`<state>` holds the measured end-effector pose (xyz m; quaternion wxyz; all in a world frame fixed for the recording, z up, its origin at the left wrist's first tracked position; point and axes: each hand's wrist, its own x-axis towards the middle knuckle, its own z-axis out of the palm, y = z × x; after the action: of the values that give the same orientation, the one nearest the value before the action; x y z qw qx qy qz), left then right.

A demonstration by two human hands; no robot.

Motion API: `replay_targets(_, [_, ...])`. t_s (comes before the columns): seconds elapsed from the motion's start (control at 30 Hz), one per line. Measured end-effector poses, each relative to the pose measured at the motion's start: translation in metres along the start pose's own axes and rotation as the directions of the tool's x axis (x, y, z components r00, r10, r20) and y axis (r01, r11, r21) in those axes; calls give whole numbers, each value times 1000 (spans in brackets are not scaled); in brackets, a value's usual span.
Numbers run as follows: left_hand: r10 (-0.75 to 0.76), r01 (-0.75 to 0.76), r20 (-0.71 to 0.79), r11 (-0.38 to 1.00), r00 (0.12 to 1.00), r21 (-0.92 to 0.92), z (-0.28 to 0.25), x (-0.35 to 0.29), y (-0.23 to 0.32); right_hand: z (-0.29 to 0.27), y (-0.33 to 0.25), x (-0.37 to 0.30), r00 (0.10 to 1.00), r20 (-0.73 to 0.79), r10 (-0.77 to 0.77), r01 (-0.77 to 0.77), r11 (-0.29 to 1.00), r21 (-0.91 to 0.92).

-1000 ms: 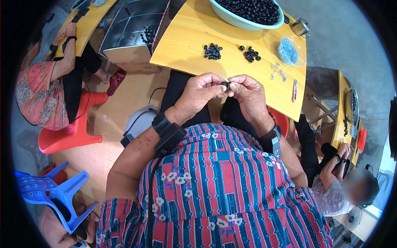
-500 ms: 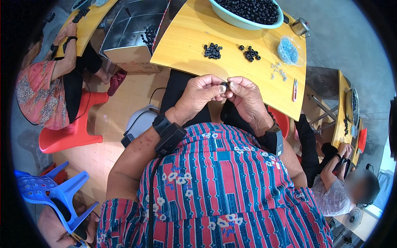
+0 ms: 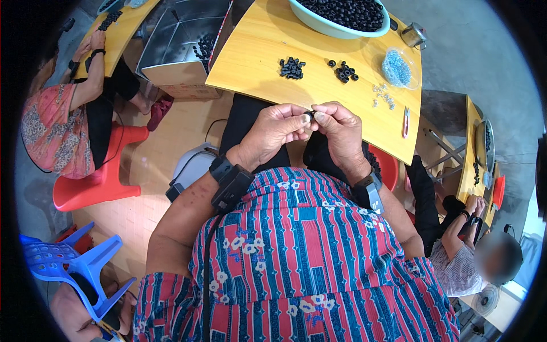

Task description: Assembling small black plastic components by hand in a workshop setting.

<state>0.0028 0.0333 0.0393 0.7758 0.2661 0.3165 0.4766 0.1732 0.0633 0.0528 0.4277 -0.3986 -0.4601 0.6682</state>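
Note:
My left hand and my right hand meet at the near edge of the yellow table. Thumbs and fingertips of both pinch one small black plastic part, mostly covered by the fingers. Beyond them on the tabletop lie a pile of short black cylinders and a looser group of round black parts. Small clear pieces are scattered at the right, beside a clear tub of bluish transparent pieces. Small snips with orange-red on them rest near the right edge.
A pale green basin heaped with black parts and a metal cup stand at the table's far side. A red basin sits low by my right wrist. Left are a lined carton, red stool and blue stool. Other people sit at both sides.
My right hand and wrist have turned slightly, while both hands keep their pinch on the small black part. The things on the table have stayed in place.

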Motion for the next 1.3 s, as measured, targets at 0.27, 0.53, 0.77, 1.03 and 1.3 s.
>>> replay_targets(0.27, [21,-21,-7,1000,1000,-1,-2,-1,-4,0,4,-1,984,34,-173,177,971,-163])
replay_targets(0.53, [8,-7,32,999,999,-54,-3,0,-2,-3,6,2,990,50,-133,137,987,-89])
replay_targets(0.77, [42,-38,35,993,999,-109,-4,3,-7,3,9,0,968,12,-252,252,958,-134])
replay_targets(1.03, [59,-60,-14,986,998,-156,-5,1,-14,8,10,-6,949,-5,-314,297,904,-307])
replay_targets(1.3, [59,-60,-13,996,998,-63,-3,3,-9,3,7,-1,978,-11,-207,204,970,-131])
